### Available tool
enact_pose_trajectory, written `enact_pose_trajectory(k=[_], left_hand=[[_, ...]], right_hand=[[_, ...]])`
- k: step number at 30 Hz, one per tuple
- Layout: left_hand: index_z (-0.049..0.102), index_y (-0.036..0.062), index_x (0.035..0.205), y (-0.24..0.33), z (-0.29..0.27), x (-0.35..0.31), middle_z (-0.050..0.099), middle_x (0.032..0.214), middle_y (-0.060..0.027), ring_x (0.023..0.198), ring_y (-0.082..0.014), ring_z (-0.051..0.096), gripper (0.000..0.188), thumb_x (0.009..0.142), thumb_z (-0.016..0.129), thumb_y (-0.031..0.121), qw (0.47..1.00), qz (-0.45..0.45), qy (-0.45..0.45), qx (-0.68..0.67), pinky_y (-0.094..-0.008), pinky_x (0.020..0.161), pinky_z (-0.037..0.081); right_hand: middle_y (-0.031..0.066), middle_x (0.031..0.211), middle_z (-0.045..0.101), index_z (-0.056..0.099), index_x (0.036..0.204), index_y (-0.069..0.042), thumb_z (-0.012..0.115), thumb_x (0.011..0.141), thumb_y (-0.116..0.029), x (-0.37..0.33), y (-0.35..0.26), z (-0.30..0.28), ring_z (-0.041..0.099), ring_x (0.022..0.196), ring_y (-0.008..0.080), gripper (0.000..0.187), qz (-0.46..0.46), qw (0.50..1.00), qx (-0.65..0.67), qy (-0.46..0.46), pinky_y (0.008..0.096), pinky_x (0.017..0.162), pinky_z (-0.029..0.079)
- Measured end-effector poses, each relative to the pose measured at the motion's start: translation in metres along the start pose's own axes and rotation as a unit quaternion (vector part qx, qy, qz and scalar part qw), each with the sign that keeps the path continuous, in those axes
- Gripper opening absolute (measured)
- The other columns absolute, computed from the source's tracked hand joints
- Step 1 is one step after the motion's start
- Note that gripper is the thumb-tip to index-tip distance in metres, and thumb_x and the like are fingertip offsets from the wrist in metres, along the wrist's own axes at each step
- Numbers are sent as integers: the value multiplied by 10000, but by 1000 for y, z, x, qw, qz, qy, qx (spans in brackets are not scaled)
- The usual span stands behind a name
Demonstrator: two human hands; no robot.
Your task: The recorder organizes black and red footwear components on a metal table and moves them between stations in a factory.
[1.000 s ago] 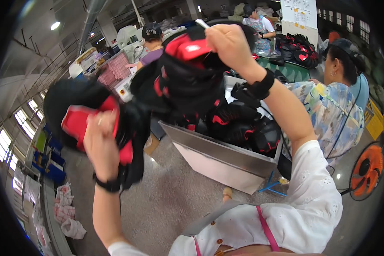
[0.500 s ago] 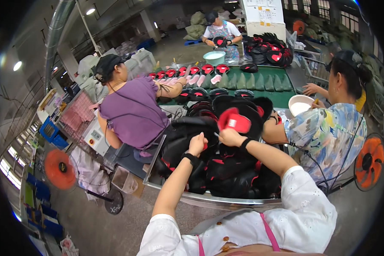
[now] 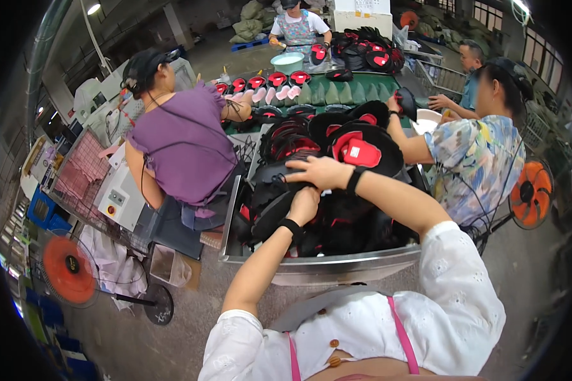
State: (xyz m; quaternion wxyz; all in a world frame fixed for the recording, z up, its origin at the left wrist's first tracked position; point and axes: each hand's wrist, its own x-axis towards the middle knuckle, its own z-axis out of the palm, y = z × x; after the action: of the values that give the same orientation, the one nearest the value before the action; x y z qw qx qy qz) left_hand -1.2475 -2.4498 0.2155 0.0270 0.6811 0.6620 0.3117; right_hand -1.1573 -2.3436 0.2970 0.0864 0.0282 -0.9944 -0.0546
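A metal-rimmed tray (image 3: 356, 261) in front of me holds a heap of black shoe uppers with red linings. My left hand (image 3: 304, 206) is closed on the edge of a black shoe upper (image 3: 274, 213) at the left of the heap. Just above it, my right hand (image 3: 324, 173) reaches leftward across the same upper with its fingers spread. Beyond my right wrist lies a shoe upper (image 3: 359, 154) with its red lining and a white label facing up. More uppers (image 3: 292, 136) are stacked at the tray's far left.
Behind the tray runs a green conveyor (image 3: 381, 82) with rows of shoe forms and uppers. A person in purple (image 3: 181, 136) works at left, another in a patterned shirt (image 3: 480, 165) at right. Orange fans (image 3: 70, 263) stand at both sides. A pale basin (image 3: 287, 61) is at the back.
My right hand has let go of the red-lined upper, which now lies on the far heap, and has moved left with fingers spread. My left hand has come down onto a black upper.
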Motion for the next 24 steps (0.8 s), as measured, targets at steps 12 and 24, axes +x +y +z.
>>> enact_pose_trajectory(k=[12,24], left_hand=[[508,6,612,52,-242,-341,487,567,-110,479,-216,489,146,741,542,64,815,-162,112,-544,-350,430,384],[497,65,718,57,-143,-453,532,660,-63,524,-155,509,330,939,381,281,667,-373,344,-545,-263,438,379]], right_hand=[[252,1427,118,126,1345,-509,458,798,-42,35,-27,43,638,640,243,792,150,966,-107,-183,330,533,517],[156,1136,528,419,1261,-114,629,659,-158,-26,-247,21,499,1068,326,639,-93,958,270,14,416,857,434]])
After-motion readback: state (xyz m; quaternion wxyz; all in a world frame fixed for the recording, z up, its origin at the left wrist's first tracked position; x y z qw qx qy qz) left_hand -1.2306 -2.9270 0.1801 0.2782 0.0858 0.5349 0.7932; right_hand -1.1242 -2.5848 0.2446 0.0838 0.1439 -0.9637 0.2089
